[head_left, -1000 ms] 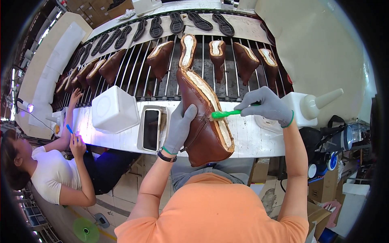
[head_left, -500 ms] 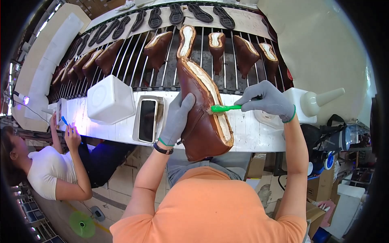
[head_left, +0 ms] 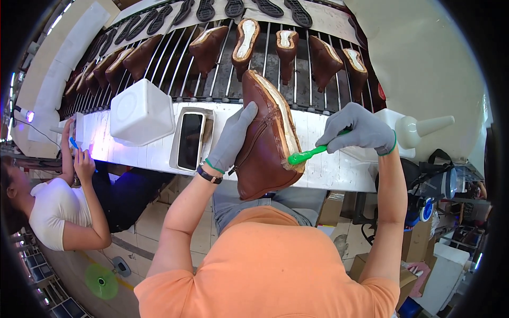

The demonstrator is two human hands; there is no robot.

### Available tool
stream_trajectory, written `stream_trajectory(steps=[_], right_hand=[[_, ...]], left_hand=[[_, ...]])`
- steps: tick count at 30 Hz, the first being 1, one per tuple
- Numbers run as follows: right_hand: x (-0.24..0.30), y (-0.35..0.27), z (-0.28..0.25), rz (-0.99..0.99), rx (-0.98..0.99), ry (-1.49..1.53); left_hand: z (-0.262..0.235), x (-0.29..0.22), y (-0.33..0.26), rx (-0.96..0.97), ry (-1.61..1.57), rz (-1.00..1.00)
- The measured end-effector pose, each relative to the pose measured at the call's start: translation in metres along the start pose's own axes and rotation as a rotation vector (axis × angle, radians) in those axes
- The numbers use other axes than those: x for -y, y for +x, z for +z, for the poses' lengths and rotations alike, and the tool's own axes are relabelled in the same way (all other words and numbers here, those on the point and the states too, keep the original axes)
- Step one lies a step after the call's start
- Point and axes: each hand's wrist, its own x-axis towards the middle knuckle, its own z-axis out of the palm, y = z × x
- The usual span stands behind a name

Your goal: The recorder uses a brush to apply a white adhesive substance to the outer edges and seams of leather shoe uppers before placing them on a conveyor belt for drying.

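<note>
A brown leather boot upper (head_left: 265, 164) with a side zipper is tilted in front of me over the bench edge, its pale underside facing right. My left hand (head_left: 233, 138), in a grey glove, is closed around its left side. My right hand (head_left: 358, 130), gloved too, pinches the handle of a green toothbrush-like brush (head_left: 308, 155). The brush head touches the rim of the underside near its lower end, where a wet, glossy patch shows. The bristles are mostly hidden against the leather.
Several boot uppers (head_left: 246, 42) stand bottom-up on a roller rack (head_left: 228, 79), black soles (head_left: 234, 7) behind them. On the white bench (head_left: 334, 177) are a white container (head_left: 142, 114), a phone (head_left: 191, 140) in a tray and a spouted bottle (head_left: 419, 127). A co-worker (head_left: 63, 212) sits left.
The brush has moved down along the underside's rim toward its lower end, my right hand going with it. The boot upper has turned slightly, showing more of its zipper side.
</note>
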Motion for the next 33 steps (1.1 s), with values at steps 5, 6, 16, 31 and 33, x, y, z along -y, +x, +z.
stream_trajectory(steps=[5,6,16,31,33], right_hand=[[0.001,0.008,-0.007,-0.012,0.097,0.062],[0.002,0.010,-0.008,-0.016,0.097,0.061],[0.005,0.028,-0.016,-0.051,0.212,0.146],[0.012,0.041,-0.021,-0.090,0.169,0.237],[0.012,0.042,-0.023,-0.087,0.168,0.256]], left_hand=[[0.002,0.009,0.003,0.079,-0.155,-0.230],[0.001,0.011,0.001,0.109,-0.169,-0.279],[0.017,0.042,-0.001,0.335,-0.349,-0.419],[0.084,-0.045,-0.066,0.374,0.574,0.106],[0.080,-0.042,-0.068,0.435,0.226,-0.148]])
